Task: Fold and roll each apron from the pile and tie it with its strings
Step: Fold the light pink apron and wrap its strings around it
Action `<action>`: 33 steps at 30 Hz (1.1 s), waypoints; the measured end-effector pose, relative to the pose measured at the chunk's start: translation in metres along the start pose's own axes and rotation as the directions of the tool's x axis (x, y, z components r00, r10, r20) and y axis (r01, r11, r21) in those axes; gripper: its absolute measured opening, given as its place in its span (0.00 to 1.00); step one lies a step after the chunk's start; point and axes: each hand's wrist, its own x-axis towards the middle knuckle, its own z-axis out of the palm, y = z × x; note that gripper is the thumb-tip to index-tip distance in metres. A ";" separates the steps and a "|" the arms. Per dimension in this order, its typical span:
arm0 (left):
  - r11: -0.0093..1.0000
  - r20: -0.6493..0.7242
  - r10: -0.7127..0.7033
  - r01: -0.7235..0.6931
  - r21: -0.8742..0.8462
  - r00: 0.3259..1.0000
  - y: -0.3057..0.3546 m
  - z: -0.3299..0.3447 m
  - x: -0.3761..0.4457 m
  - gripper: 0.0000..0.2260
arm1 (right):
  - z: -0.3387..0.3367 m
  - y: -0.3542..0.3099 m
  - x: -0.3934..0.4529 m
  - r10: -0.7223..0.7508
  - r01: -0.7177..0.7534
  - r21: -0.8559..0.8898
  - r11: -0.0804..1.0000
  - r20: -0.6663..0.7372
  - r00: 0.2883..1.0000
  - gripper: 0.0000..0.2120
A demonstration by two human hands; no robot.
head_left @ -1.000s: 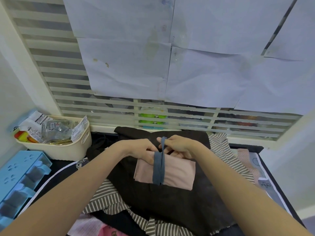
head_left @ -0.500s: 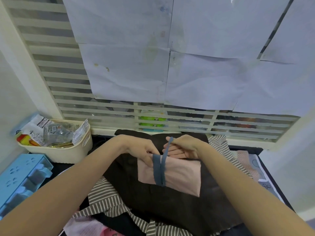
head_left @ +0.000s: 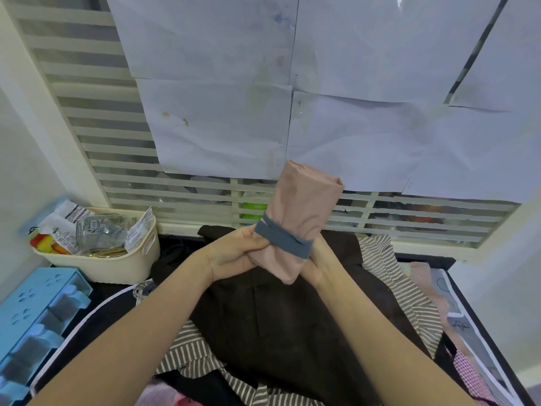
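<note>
soft pink apron roll [head_left: 301, 218], light and squashy, is held upright above the bench's far edge, left hand [head_left: 234, 253] and right hand [head_left: 314, 266] gripping below its blue string [head_left: 282, 240], the best hold.

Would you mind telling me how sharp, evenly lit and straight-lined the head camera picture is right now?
Head view: soft, even light with no hard shadows; the rolled pink apron and both hands, left and right, are fairly sharp; the wide lens bows the window slats and stretches the forearms; the blue tray at the edge looks smeared; the dark brown cloth shows little detail.
</note>
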 end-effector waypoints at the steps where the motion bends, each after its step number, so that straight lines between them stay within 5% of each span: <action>1: 0.999 -0.027 0.018 -0.019 -0.045 0.999 -0.001 0.002 0.001 0.27 | 0.003 0.000 0.001 -0.030 0.032 0.065 0.997 -0.033 0.999 0.11; 5: 0.988 -0.283 0.051 -0.089 -0.123 0.958 -0.011 0.003 0.000 0.10 | -0.010 -0.019 0.019 -0.200 0.261 0.448 0.855 -0.181 0.963 0.08; 16: 0.990 -0.341 0.050 -0.091 -0.107 0.939 -0.018 0.005 -0.005 0.13 | -0.002 -0.022 0.023 -0.117 0.199 0.262 0.944 -0.298 0.947 0.06; 19: 0.989 -0.329 0.044 -0.089 -0.121 0.943 -0.017 0.011 -0.005 0.11 | -0.001 -0.023 0.021 -0.128 0.187 0.319 0.929 -0.195 0.972 0.10; 24: 0.942 -0.381 0.094 -0.206 -0.265 0.920 -0.006 0.016 0.003 0.11 | -0.002 -0.020 0.017 -0.177 0.174 0.098 0.980 0.015 0.984 0.18; 28: 0.930 -0.455 0.097 -0.243 -0.276 0.885 0.001 0.015 0.010 0.13 | -0.002 -0.020 0.017 -0.156 0.163 -0.098 0.982 0.075 0.985 0.14; 33: 0.994 -0.362 -0.096 0.107 0.010 0.927 0.004 0.007 -0.006 0.13 | -0.017 -0.013 0.019 -0.130 0.107 -0.481 0.870 -0.013 0.991 0.06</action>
